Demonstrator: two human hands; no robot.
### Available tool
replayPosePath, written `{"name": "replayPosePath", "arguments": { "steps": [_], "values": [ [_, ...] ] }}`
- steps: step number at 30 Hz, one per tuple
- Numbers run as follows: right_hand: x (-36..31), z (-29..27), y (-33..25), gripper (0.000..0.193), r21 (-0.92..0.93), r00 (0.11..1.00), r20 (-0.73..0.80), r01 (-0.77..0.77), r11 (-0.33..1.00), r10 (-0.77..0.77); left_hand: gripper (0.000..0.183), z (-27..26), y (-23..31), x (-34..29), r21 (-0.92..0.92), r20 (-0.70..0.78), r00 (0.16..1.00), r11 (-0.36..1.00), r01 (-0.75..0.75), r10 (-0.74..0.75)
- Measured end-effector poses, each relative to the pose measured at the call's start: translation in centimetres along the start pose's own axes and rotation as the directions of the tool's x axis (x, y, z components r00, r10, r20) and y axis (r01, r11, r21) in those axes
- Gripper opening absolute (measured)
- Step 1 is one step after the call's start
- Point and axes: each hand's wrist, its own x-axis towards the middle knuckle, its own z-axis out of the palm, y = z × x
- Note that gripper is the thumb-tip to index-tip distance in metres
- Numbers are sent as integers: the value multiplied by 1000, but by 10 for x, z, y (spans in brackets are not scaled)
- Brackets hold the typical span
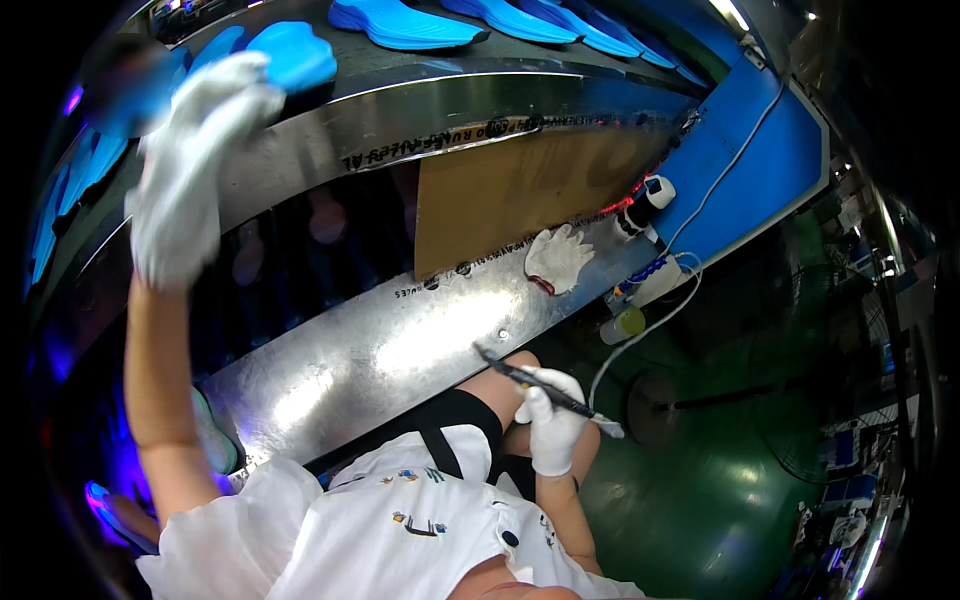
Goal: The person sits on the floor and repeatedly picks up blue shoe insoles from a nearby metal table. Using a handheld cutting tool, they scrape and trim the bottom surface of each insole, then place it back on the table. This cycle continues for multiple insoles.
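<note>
My left hand (pixel 205 150), in a white glove, is raised at the conveyor on the upper left. Its fingers overlap a bright blue shoe sole (pixel 295 58), and motion smears them, so I cannot make out whether they grip it. Low on the right, close to my lap, my right hand (pixel 555 418) is also gloved in white. Its fingers are closed around a slim black brush-like tool (pixel 522 376), which slants across the hand and has a pale end at the lower right.
More blue soles (pixel 405 24) lie along the dark conveyor belt (pixel 420 66). On the metal ledge (pixel 330 375), a spare white glove (pixel 560 260) rests before a cardboard sheet (pixel 510 195). A black-and-white device (pixel 648 205) with a cable stands near the blue panel (pixel 735 165).
</note>
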Motion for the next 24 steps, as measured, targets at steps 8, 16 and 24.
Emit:
{"name": "replayPosePath", "arguments": {
  "steps": [8,16,24],
  "values": [
    [11,-9,21,21,-8,957,-283,-60,998,56,30,133,126,-217,-651,118,992,752,104,-35],
    [47,12,68,16,-220,984,-122,-155,963,130,26,188,160,-282,-657,503,802,460,597,-322],
    [75,80,108,20,-701,940,171,328,633,-297,69,220,140,-248,-229,919,394,-820,524,-4]
  ]
}}
